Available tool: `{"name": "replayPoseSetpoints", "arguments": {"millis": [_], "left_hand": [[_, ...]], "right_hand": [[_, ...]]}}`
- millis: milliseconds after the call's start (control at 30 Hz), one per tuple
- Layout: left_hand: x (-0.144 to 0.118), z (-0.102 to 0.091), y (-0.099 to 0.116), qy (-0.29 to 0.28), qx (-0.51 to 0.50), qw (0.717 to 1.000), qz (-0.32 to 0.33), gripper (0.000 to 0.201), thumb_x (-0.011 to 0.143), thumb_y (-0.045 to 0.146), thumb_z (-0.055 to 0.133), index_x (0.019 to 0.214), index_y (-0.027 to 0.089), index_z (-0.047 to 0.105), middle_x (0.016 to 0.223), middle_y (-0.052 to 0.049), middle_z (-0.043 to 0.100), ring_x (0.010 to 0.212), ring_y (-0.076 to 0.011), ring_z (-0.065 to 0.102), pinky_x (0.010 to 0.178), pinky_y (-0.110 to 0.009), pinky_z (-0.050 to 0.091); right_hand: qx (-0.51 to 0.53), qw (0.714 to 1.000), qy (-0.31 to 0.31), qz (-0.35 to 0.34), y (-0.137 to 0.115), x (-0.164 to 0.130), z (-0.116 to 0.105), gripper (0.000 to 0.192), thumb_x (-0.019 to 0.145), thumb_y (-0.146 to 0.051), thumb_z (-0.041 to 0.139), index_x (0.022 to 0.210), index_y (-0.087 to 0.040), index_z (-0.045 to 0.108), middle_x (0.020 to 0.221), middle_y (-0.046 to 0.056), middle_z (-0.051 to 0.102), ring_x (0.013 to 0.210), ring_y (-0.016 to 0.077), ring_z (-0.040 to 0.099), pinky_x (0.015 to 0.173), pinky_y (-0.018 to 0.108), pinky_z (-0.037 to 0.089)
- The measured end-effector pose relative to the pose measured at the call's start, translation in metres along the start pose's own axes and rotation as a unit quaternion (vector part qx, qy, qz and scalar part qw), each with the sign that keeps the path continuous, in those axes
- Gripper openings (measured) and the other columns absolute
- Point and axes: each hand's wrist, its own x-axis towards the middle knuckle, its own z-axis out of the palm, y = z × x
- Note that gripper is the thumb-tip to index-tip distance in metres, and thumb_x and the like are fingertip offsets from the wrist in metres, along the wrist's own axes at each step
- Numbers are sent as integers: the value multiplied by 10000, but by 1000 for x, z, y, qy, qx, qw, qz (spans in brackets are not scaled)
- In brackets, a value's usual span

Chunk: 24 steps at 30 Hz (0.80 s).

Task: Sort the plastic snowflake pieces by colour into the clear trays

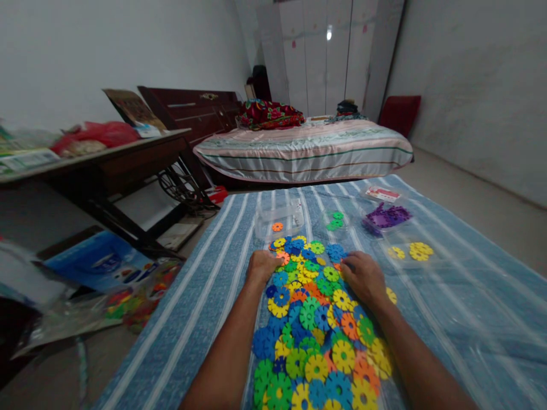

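Note:
A heap of flat snowflake-shaped plastic discs [316,319] in blue, green, yellow and orange lies on a blue striped cloth [448,319]. My left hand [261,266] rests at the heap's far left edge, fingers curled down among the discs. My right hand [363,277] rests at the far right edge, its fingertips on the discs. Whether either hand grips a disc is hidden by the fingers.
Beyond the heap lie clear bags: one with an orange disc [277,226], one with green discs [334,220], purple discs [387,217], yellow discs [416,250]. A bed [307,148] stands behind, a dark table [106,165] at left, packaging [98,267] on the floor.

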Motion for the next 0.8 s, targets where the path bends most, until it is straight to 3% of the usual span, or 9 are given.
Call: {"name": "replayPoseSetpoints", "arguments": {"millis": [267, 433, 633, 700, 800], "left_hand": [[-23, -19, 8, -44, -170, 981, -81, 81, 568, 202, 626, 555, 156, 561, 482, 13, 566, 458, -107, 523, 469, -206, 398], [-21, -25, 24, -71, -244, 961, -111, 78, 571, 181, 629, 592, 152, 560, 477, -1, 587, 439, -98, 535, 456, -184, 391], [12, -38, 64, -55, -461, 882, -86, 189, 628, 240, 700, 749, 147, 589, 680, -44, 686, 558, -117, 637, 560, -217, 505], [20, -37, 66, -32, -397, 914, -75, 200, 687, 305, 672, 781, 149, 588, 698, -52, 689, 566, -122, 642, 567, -228, 514], [21, -28, 52, 4, -219, 975, -46, 184, 751, 328, 583, 804, 153, 604, 690, -46, 683, 567, -140, 640, 556, -247, 505]], "right_hand": [[6, 1000, 6, -4, 1, 0, 1, 228, 887, -296, 529, 854, -218, 741, 1020, 56, 685, 937, 203, 583, 838, 315, 398], [5, 1000, 7, -3, 2, 0, 2, 225, 887, -307, 533, 858, -220, 739, 1029, 54, 684, 942, 206, 585, 837, 316, 399], [0, 1000, 10, -8, 3, -1, 2, 230, 889, -310, 527, 866, -222, 738, 1018, 53, 681, 936, 203, 584, 822, 313, 399], [0, 1000, 9, -6, 3, -1, 2, 233, 892, -310, 523, 865, -222, 738, 1014, 51, 680, 933, 202, 584, 814, 311, 400], [2, 1000, 5, -6, 2, -1, 2, 232, 894, -309, 524, 854, -224, 736, 1014, 52, 680, 936, 202, 584, 821, 311, 399]]}}
